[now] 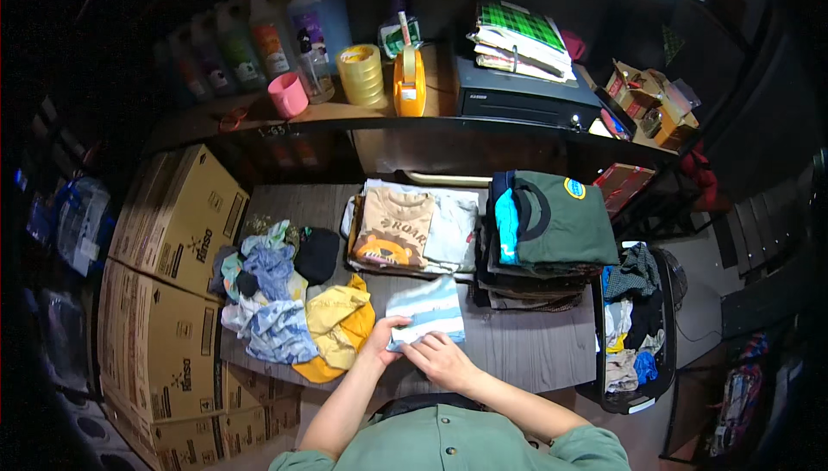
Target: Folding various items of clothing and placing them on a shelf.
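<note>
A folded garment with blue and white stripes (pixel 430 308) is before me over the grey wood-look tabletop (pixel 517 354). My left hand (pixel 383 341) grips its near left corner, thumb on top. At its near edge, my right hand (pixel 443 360) has curled fingers on the cloth; its fingertips are partly hidden. To the left lies a loose heap of clothes, with a yellow garment (pixel 336 316) and a blue-and-white patterned one (pixel 278 332). Behind the striped garment is a folded stack topped by a beige lion-print shirt (pixel 394 225). A dark green shirt (pixel 569 231) tops the stack on the right.
Rinso cardboard boxes (pixel 174 341) stand along the left side. A black basket of clothes (pixel 637 400) is at the right. The raised shelf behind holds a pink mug (pixel 288 96), tape rolls (pixel 359 76), an orange tape dispenser (pixel 409 92) and a black cash drawer (pixel 517 105).
</note>
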The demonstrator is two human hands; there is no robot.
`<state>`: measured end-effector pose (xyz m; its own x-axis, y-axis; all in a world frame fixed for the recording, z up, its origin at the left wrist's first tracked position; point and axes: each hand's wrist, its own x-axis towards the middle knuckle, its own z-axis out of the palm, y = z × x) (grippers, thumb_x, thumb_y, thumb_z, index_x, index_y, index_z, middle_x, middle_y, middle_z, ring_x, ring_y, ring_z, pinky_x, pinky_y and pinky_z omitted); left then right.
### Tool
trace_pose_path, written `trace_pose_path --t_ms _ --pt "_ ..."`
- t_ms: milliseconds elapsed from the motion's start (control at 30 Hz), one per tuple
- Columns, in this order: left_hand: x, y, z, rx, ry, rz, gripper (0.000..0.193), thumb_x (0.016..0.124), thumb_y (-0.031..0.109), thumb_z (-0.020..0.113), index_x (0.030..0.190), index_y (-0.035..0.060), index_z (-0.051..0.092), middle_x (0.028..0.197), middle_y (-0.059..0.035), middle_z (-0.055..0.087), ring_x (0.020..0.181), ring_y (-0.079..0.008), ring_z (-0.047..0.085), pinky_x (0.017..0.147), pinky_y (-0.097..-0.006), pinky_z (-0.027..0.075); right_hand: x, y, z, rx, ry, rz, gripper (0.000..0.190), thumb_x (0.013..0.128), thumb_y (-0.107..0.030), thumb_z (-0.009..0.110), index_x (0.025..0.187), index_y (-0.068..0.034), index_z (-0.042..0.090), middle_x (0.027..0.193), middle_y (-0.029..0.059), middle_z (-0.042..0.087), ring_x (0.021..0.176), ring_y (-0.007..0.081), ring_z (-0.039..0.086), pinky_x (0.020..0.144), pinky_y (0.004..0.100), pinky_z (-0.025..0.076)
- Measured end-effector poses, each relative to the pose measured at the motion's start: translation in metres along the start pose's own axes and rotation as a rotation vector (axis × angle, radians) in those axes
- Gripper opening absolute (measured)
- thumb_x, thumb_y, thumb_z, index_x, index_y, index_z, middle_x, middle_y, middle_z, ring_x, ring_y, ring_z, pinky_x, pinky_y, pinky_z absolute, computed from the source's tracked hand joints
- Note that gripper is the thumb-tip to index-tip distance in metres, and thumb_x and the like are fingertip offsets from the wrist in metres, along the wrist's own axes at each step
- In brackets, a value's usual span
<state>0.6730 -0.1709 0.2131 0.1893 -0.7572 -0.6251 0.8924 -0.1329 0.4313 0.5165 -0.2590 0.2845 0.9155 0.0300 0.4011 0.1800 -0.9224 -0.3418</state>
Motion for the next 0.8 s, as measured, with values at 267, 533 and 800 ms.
trace_pose_path --t_ms 267,533,800 --pt "0.115 0.13 0.094 0.095 -0.483 -0.085 0.04 0.077 0.005 0.056 0.115 -0.0063 0.053 0.104 -0.0168 0.064 0.09 -0.0282 0.066 0.082 -0.0385 0.054 -0.007 0.023 -0.037 -0.207 0.412 0.426 0.042 0.071 0.004 0.062 0.112 0.001 0.055 0.122 0.0139 0.058 0.103 0.0275 0.057 0.092 0.0403 0.044" --pt "0.214 0.115 0.034 0.508 -0.153 -0.004 0.038 0.073 0.012 0.059 0.11 0.0063 0.055 0.095 -0.0115 0.062 0.086 -0.0247 0.06 0.046 -0.0516 0.049 -0.072 0.014 0.005 -0.101 0.375 0.979 0.045 0.074 0.004 0.062 0.118 0.001 0.053 0.116 0.0182 0.061 0.095 0.0314 0.064 0.077 0.0356 0.053" --pt "0.176 0.116 0.051 0.772 -0.121 0.264 0.032 0.074 0.008 0.063 0.102 -0.0065 0.058 0.086 -0.0046 0.06 0.071 -0.013 0.054 0.068 -0.0265 0.046 0.021 0.077 -0.004 -0.122 0.299 0.688 0.046 0.069 0.005 0.063 0.115 0.002 0.055 0.109 0.0169 0.063 0.087 0.0292 0.062 0.077 0.0363 0.051"
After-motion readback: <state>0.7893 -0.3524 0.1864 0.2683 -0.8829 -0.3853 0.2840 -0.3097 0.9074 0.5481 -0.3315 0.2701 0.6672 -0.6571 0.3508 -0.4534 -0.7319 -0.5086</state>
